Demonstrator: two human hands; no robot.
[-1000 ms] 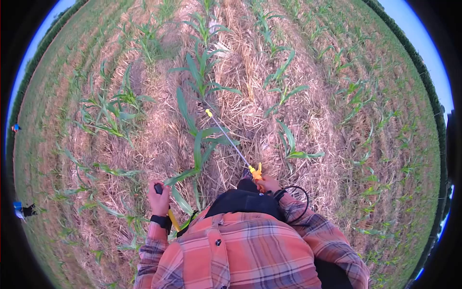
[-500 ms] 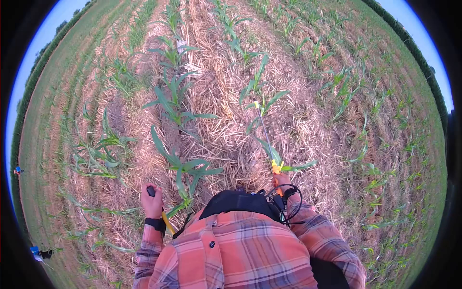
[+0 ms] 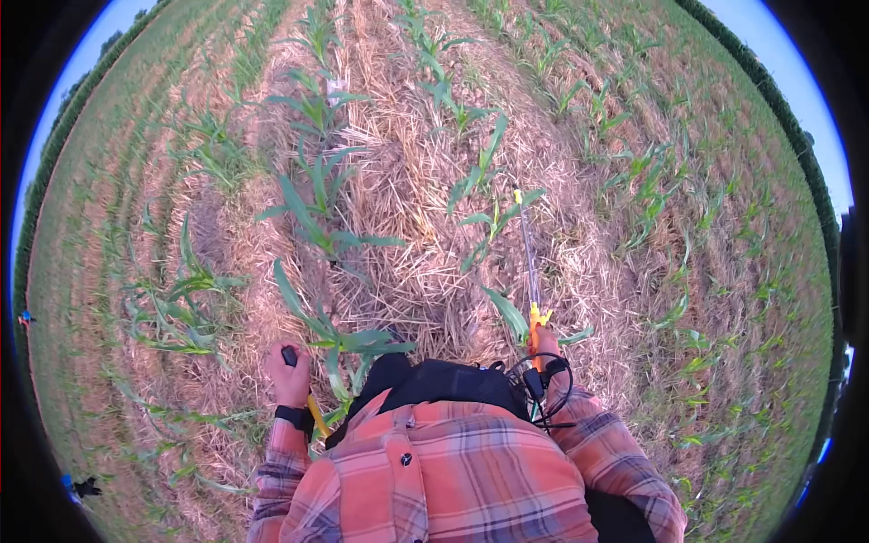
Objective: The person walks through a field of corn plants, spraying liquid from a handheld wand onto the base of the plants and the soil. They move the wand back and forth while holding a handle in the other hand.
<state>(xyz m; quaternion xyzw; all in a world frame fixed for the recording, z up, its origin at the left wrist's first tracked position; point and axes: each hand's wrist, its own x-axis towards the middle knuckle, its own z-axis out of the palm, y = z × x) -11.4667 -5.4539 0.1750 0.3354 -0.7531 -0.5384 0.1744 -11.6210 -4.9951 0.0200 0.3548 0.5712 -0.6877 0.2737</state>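
Note:
My left hand [image 3: 291, 382] is closed around the black grip [image 3: 290, 356] of a yellow pump lever [image 3: 319, 417] at my left side. In my right hand [image 3: 546, 342] is a spray wand [image 3: 529, 244], held by its orange and yellow handle; my fingers wrap round it. The thin wand points forward, its yellow tip [image 3: 518, 196] beside a young maize plant [image 3: 494, 223] in the right-hand row. Black cable or hose loops [image 3: 563, 389] hang about my right wrist. Close to my left hand stands another maize plant [image 3: 337, 342].
Rows of young maize run ahead, with dry straw [image 3: 407, 271] covering the soil between them. More plants [image 3: 181, 317] grow to my left and others [image 3: 647, 195] to my right. At the far left edge a small distant figure [image 3: 25, 318] shows.
The wand has swung to the right, its tip moving from one side of the maize plant to the other. The plants have slid slightly nearer, and a dark trouser leg shows more. My left hand keeps its grip.

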